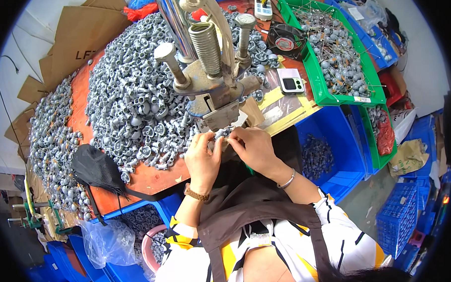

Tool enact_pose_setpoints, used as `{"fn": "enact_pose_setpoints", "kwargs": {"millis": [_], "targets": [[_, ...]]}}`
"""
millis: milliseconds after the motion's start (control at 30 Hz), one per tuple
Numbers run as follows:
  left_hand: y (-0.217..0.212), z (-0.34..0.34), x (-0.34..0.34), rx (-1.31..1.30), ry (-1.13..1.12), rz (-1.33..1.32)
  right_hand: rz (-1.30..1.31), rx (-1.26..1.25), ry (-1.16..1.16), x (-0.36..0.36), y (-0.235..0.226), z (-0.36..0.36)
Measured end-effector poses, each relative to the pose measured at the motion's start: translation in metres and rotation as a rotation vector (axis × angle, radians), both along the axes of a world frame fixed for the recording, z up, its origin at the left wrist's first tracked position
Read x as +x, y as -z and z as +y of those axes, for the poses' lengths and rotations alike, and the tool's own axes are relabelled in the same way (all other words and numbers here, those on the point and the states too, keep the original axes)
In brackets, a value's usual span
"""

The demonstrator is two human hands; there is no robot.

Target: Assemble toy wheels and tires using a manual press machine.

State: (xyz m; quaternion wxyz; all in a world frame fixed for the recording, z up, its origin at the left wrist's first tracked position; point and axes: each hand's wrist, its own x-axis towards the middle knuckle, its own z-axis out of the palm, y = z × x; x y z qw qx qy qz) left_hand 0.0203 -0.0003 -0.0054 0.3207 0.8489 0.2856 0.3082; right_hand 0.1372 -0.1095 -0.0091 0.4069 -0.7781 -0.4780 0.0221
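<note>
Both my hands meet just in front of a metal bench press [222, 116], below its blocky head. My left hand [204, 159] pinches a small grey plastic part [219, 134] between thumb and fingers. Close beside it, my right hand [255, 149] has thumb and forefinger pressed together at the same spot; what lies between them is too small to make out. A large heap of similar grey plastic parts [134, 89] covers the red-orange table [162, 179] to the left of the press and behind it.
At the right stands a green tray [312, 71] of grey domed parts with thin wires. Nearer lie a phone [290, 81], a black fan [285, 41] and a power strip [263, 9]. A black bag [98, 168] rests at the left. Below the table are blue bins [342, 154].
</note>
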Motion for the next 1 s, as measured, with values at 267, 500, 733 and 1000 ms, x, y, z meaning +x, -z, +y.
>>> {"fn": "enact_pose_setpoints", "kwargs": {"millis": [267, 500, 733, 1000], "targets": [[0.001, 0.013, -0.003, 0.071, 0.142, -0.023, 0.169, 0.119, 0.099, 0.040, -0.036, -0.002], [-0.007, -0.009, 0.004, 0.186, -0.023, 0.082, 1.127, 0.544, -0.522, 0.144, -0.094, 0.087], [-0.005, -0.008, -0.003, 0.207, -0.058, 0.106, 0.453, 0.799, -0.336, 0.059, -0.151, 0.037], [-0.005, -0.009, -0.007, 0.227, 0.022, 0.164, -0.219, 0.582, -0.437, 0.033, -0.102, -0.060]]}}
